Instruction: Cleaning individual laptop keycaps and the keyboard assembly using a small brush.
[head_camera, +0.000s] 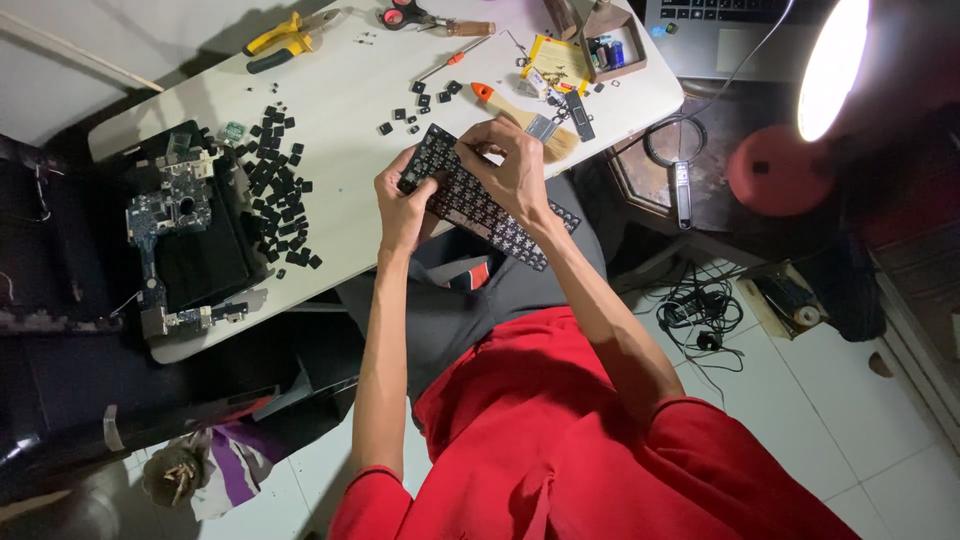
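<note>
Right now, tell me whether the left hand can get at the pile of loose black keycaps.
Probably yes: the keycaps lie uncovered on the table beside the left hand, though it grips the keyboard.

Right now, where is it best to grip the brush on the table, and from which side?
Probably by the orange handle. The brush lies flat, handle pointing away from the person, bristles beside the right hand. Come from above at the far end: the handle is narrow and lies bare there, with only small parts nearby.

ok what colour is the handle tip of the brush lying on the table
Orange; the paintbrush handle's tip is orange, seen in the head view, just beyond the right hand.
</note>
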